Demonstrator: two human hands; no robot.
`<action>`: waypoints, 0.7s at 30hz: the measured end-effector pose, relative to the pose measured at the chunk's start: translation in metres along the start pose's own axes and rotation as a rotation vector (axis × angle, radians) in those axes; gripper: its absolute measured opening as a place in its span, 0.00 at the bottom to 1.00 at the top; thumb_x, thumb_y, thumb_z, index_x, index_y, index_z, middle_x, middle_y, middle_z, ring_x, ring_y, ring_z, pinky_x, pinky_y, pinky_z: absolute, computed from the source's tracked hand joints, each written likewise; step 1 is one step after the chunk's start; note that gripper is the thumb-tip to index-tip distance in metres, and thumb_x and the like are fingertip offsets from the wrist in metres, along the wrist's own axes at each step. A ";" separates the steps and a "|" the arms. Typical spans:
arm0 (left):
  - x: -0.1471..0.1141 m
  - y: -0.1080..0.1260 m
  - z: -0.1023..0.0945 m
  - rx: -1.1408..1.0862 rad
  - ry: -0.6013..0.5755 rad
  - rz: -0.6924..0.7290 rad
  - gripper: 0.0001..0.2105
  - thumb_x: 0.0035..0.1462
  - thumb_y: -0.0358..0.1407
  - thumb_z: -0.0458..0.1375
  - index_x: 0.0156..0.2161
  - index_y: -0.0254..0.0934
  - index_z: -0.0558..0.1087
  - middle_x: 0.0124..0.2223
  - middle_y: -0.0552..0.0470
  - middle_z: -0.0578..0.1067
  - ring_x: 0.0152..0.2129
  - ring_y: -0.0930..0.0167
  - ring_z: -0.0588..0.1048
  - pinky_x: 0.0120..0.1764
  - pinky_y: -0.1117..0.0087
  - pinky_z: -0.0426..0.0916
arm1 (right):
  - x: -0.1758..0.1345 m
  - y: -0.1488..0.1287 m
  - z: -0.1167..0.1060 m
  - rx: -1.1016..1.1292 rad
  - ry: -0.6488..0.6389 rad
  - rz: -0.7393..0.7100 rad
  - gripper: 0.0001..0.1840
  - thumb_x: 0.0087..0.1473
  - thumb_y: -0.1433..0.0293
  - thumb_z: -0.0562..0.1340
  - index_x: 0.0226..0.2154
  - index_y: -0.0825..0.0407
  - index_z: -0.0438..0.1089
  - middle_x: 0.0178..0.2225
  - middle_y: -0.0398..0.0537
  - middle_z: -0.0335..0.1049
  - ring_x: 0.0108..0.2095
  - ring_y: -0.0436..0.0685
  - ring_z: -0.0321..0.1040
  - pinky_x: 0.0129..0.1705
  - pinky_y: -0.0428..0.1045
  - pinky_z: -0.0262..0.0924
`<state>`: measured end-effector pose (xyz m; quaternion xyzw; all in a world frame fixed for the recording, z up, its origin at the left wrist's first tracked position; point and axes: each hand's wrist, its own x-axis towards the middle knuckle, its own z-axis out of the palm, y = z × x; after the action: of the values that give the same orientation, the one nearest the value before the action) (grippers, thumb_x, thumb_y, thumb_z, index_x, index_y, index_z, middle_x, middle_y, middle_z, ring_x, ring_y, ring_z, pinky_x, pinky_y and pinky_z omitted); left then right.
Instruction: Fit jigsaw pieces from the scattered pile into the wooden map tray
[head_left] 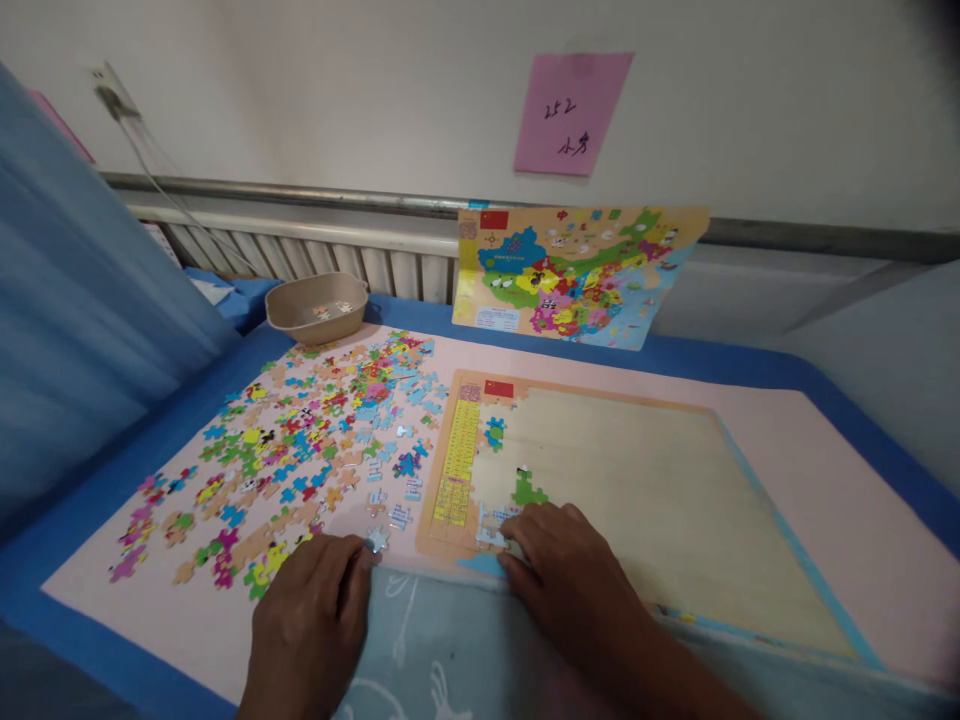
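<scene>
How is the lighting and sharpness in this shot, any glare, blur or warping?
In the head view: light is soft and even, no harsh glare on the puzzle board; the left hand and right hand cast only faint shadows; the blue curtain at the left edge is blurred; the corners darken, and the metal rail bows from wide-angle distortion; the loose puzzle pieces stay fairly sharp.

A plain indoor room is showing here, with a radiator (pixel 315 262) running along the wall, a pink note (pixel 571 112) sticking above and a blue-edged bench (pixel 862 400).
</scene>
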<state>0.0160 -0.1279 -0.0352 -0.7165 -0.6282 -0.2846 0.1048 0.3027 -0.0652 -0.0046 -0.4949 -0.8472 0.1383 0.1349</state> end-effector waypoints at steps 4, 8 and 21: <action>0.000 0.001 0.001 0.001 0.009 0.001 0.08 0.74 0.38 0.54 0.43 0.41 0.74 0.37 0.50 0.80 0.35 0.66 0.79 0.39 0.65 0.72 | -0.001 0.000 0.001 0.000 0.001 0.007 0.05 0.61 0.76 0.64 0.36 0.49 0.74 0.37 0.46 0.76 0.38 0.60 0.67 0.45 0.55 0.52; 0.000 0.001 0.000 -0.014 0.011 0.006 0.09 0.74 0.39 0.54 0.43 0.41 0.74 0.37 0.51 0.80 0.34 0.66 0.79 0.38 0.65 0.72 | -0.002 0.001 0.001 0.002 -0.014 0.006 0.05 0.61 0.75 0.65 0.38 0.49 0.75 0.38 0.46 0.76 0.39 0.61 0.68 0.45 0.55 0.52; 0.001 0.002 -0.001 -0.043 0.010 -0.017 0.08 0.73 0.38 0.55 0.41 0.41 0.75 0.36 0.53 0.79 0.33 0.67 0.79 0.39 0.66 0.71 | -0.003 0.002 0.002 -0.030 0.016 -0.007 0.05 0.61 0.75 0.65 0.36 0.48 0.73 0.36 0.45 0.76 0.38 0.60 0.68 0.44 0.54 0.54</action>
<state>0.0173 -0.1281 -0.0332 -0.7117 -0.6275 -0.3026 0.0903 0.3047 -0.0667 -0.0077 -0.4952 -0.8497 0.1209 0.1346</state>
